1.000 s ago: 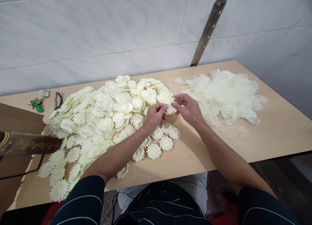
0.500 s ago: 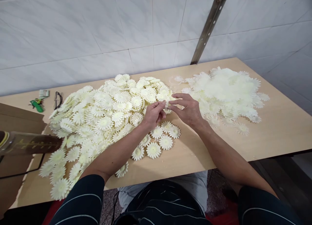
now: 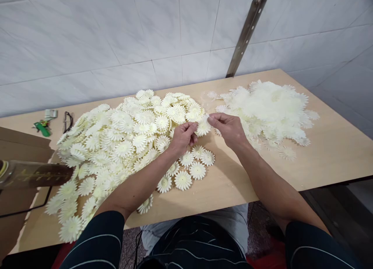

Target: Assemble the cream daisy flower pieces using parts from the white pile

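Observation:
Between my hands is a cream artificial flower (image 3: 203,126). My left hand (image 3: 183,139) pinches its left side between thumb and forefinger, the other fingers curled. At the flower's upper right edge, my right hand (image 3: 229,130) is closed in a pinch on a thin, whitish petal piece; whether that piece is part of the flower is unclear. A large heap of cream artificial flowers (image 3: 122,144) spreads behind and left of my left hand. Several single flowers (image 3: 183,180) lie face up below it. To the right of my right hand is a pile of paler, sheer petal layers (image 3: 271,110).
The wooden table (image 3: 329,156) meets a tiled wall, where a metal strip (image 3: 247,36) leans. At the left are a green-handled tool (image 3: 42,128), dark glasses (image 3: 68,121), a brown cardboard box (image 3: 23,144) and a clear bottle (image 3: 37,174) with dark contents.
My right hand has drawn slightly right, and its spread fingers have closed into a pinch. More of the flower now shows between the hands. My left hand keeps its hold.

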A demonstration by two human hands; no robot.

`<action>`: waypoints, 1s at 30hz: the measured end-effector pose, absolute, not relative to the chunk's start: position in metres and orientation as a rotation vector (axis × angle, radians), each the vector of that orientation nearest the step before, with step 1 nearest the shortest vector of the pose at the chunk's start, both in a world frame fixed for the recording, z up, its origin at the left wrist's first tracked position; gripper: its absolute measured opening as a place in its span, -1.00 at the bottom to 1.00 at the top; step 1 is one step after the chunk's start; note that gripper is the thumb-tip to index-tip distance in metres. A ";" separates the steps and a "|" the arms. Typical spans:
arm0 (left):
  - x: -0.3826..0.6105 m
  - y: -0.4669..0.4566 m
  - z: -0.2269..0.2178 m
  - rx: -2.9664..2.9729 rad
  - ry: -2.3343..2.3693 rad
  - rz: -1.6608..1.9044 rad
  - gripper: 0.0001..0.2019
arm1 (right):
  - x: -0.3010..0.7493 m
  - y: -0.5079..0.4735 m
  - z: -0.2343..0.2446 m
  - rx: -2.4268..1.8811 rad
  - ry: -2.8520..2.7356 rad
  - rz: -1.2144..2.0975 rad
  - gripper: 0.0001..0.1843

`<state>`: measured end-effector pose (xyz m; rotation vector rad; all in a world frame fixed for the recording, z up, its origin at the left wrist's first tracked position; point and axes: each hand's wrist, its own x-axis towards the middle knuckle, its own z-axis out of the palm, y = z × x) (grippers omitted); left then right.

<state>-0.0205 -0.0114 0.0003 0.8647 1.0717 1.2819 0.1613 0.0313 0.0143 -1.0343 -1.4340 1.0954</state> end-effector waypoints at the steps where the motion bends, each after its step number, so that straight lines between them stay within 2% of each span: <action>1: -0.020 -0.012 0.000 0.867 1.086 1.295 -0.48 | 0.162 0.033 0.014 -1.026 -1.390 1.145 -0.51; 3: -0.019 -0.012 0.000 0.877 1.124 1.305 -0.51 | 0.167 0.037 0.015 -1.029 -1.357 1.150 -0.48; 5: -0.018 -0.014 0.000 0.889 1.161 1.300 -0.54 | 0.177 0.042 0.018 -1.094 -1.409 0.976 -0.52; 10: -0.016 -0.015 0.001 0.891 1.205 1.301 -0.61 | 0.236 0.063 0.022 -1.399 -1.564 0.083 -0.76; 12: -0.015 -0.015 0.001 0.878 1.212 1.302 -0.63 | 0.261 0.073 0.023 -1.501 -1.508 -0.219 -0.79; 14: -0.015 -0.015 0.002 0.871 1.214 1.299 -0.64 | 0.274 0.076 0.026 -1.530 -1.460 -0.348 -0.73; 16: -0.015 -0.015 0.002 0.869 1.216 1.297 -0.64 | 0.268 0.071 0.030 -1.439 -1.477 -0.320 -0.76; 19: -0.015 -0.015 0.004 0.870 1.237 1.292 -0.62 | 0.226 0.050 0.032 -1.170 -1.656 -0.020 -0.85; 23: -0.014 -0.016 0.008 0.843 1.244 1.291 -0.61 | 0.168 0.027 0.017 -0.868 -1.980 0.273 -0.79; 30: -0.016 -0.014 0.009 0.739 1.117 1.249 -0.56 | 0.155 0.028 -0.010 -0.934 -1.889 0.348 -0.80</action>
